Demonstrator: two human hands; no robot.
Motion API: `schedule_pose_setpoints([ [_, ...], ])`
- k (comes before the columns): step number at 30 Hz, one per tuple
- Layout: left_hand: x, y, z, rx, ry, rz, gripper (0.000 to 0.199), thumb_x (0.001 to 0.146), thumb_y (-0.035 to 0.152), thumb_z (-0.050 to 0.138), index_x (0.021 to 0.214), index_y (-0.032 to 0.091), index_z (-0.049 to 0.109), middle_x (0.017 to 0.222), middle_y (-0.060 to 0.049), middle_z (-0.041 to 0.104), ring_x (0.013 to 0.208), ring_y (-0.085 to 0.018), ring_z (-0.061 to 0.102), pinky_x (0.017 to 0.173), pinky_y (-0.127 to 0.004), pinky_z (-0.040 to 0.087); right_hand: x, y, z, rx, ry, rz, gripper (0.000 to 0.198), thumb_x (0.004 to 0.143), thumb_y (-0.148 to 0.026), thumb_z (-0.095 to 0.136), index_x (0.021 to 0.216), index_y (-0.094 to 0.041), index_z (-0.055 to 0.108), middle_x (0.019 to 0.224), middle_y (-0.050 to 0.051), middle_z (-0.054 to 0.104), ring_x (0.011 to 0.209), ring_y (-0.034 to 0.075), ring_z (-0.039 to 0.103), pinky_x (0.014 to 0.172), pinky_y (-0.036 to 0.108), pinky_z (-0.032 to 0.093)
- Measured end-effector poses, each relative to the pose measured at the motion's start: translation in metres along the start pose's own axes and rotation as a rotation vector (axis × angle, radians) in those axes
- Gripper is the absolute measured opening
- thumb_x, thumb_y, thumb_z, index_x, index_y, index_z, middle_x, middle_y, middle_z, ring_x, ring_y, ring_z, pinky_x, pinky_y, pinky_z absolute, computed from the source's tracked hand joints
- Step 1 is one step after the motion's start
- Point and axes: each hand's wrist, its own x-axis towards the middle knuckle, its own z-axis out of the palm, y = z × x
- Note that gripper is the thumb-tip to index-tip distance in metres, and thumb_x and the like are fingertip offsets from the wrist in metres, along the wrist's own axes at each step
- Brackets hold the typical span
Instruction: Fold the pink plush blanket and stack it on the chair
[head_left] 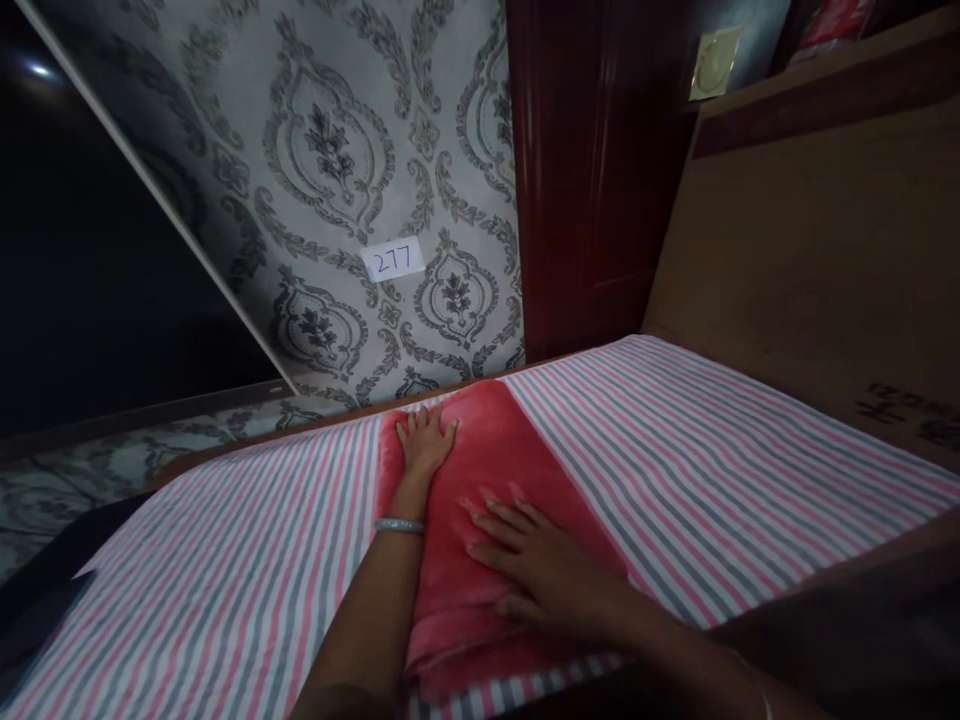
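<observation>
A folded red cloth (487, 430), soft and plush-looking, lies as a long strip on a striped sheet (675, 430) of pink, grey and white. My left hand (426, 440) rests flat near the cloth's far left corner, fingers spread; a pale bangle circles that wrist. Lower down, my right hand (536, 560) presses flat on the middle of the cloth, its fingers apart and pointing left. Stacked fold layers show at the cloth's near end. Neither hand grasps anything.
Behind the striped surface stands a patterned grey wall (330, 150) bearing a paper label (393, 259) marked 277. A dark red wooden panel (592, 180) adjoins it. To the right is a large cardboard box (810, 230); to the left, a dark screen-like panel (97, 240).
</observation>
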Motion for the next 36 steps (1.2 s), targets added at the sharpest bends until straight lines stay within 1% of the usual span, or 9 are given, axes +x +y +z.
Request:
schedule_pose_setpoints([
  [3, -0.001, -0.001, -0.001, -0.015, -0.004, 0.003, 0.061, 0.099, 0.051, 0.034, 0.152, 0.022, 0.040, 0.160, -0.012, 0.036, 0.149, -0.036, 0.026, 0.120, -0.060, 0.013, 0.006, 0.015, -0.024, 0.080, 0.178, 0.005, 0.037, 0.093, -0.031, 0.060, 0.129, -0.024, 0.067, 0.132, 0.009, 0.066, 0.122, 0.028, 0.060, 0.109, 0.047, 0.042],
  [6, -0.002, -0.001, -0.002, -0.021, 0.006, 0.010, 0.060, 0.099, 0.050, 0.035, 0.151, 0.021, 0.041, 0.159, -0.013, 0.038, 0.148, -0.036, 0.028, 0.120, -0.060, 0.014, 0.028, 0.041, -0.048, 0.116, 0.498, 0.106, 0.036, 0.089, -0.020, 0.058, 0.124, -0.022, 0.067, 0.120, 0.009, 0.069, 0.106, 0.024, 0.066, 0.095, 0.038, 0.051],
  [8, -0.002, -0.001, -0.001, -0.022, 0.016, 0.009, 0.060, 0.098, 0.049, 0.036, 0.151, 0.021, 0.043, 0.158, -0.014, 0.038, 0.147, -0.036, 0.029, 0.120, -0.059, 0.015, 0.047, 0.060, -0.056, 0.109, 0.589, 0.183, 0.038, 0.085, -0.016, 0.061, 0.121, -0.021, 0.067, 0.113, 0.009, 0.068, 0.092, 0.021, 0.066, 0.086, 0.036, 0.053],
  [15, -0.002, -0.002, 0.001, -0.031, 0.031, 0.008, 0.059, 0.098, 0.049, 0.038, 0.151, 0.023, 0.042, 0.158, -0.013, 0.039, 0.147, -0.036, 0.029, 0.120, -0.059, 0.015, 0.078, 0.092, -0.037, -0.002, 0.524, 0.444, 0.027, 0.080, -0.015, 0.070, 0.106, -0.019, 0.070, 0.097, 0.005, 0.064, 0.083, 0.017, 0.060, 0.078, 0.029, 0.046],
  [22, -0.001, -0.003, 0.003, -0.026, 0.028, 0.017, 0.060, 0.098, 0.050, 0.037, 0.151, 0.022, 0.042, 0.159, -0.013, 0.038, 0.147, -0.036, 0.028, 0.120, -0.060, 0.014, 0.085, 0.096, -0.037, 0.041, 0.592, 0.443, 0.009, 0.081, -0.012, 0.063, 0.078, -0.020, 0.067, 0.084, 0.003, 0.064, 0.080, 0.017, 0.059, 0.075, 0.028, 0.042],
  [25, -0.001, -0.004, 0.003, -0.017, 0.032, 0.018, 0.060, 0.098, 0.051, 0.037, 0.151, 0.023, 0.041, 0.159, -0.012, 0.038, 0.147, -0.036, 0.029, 0.120, -0.059, 0.016, 0.068, 0.094, -0.048, 0.087, 0.664, 0.411, 0.010, 0.083, -0.016, 0.058, 0.076, -0.019, 0.064, 0.082, 0.003, 0.064, 0.077, 0.016, 0.058, 0.073, 0.027, 0.044],
  [28, 0.000, -0.003, 0.002, -0.005, 0.039, 0.018, 0.059, 0.098, 0.051, 0.037, 0.151, 0.024, 0.042, 0.158, -0.012, 0.039, 0.146, -0.035, 0.031, 0.119, -0.059, 0.016, 0.016, 0.093, -0.065, 0.404, 0.657, 0.364, 0.021, 0.087, -0.037, 0.058, 0.076, -0.019, 0.064, 0.067, 0.000, 0.058, 0.060, 0.014, 0.052, 0.057, 0.026, 0.041],
  [32, 0.000, 0.000, 0.000, -0.009, 0.033, 0.012, 0.059, 0.099, 0.050, 0.037, 0.151, 0.023, 0.041, 0.160, -0.013, 0.035, 0.147, -0.035, 0.028, 0.119, -0.059, 0.017, -0.063, 0.095, -0.081, 0.795, 0.234, 0.350, 0.058, 0.089, -0.067, 0.048, 0.072, -0.016, 0.070, 0.069, 0.006, 0.064, 0.055, 0.014, 0.055, 0.051, 0.027, 0.043],
  [36, -0.004, 0.003, -0.004, 0.010, 0.083, 0.028, 0.058, 0.099, 0.048, 0.037, 0.149, 0.021, 0.042, 0.160, -0.015, 0.034, 0.147, -0.033, 0.030, 0.119, -0.059, 0.018, -0.078, 0.105, -0.072, 0.785, 0.474, 0.514, 0.045, 0.077, -0.061, 0.068, 0.086, -0.017, 0.073, 0.082, 0.007, 0.069, 0.066, 0.016, 0.062, 0.056, 0.027, 0.050],
])
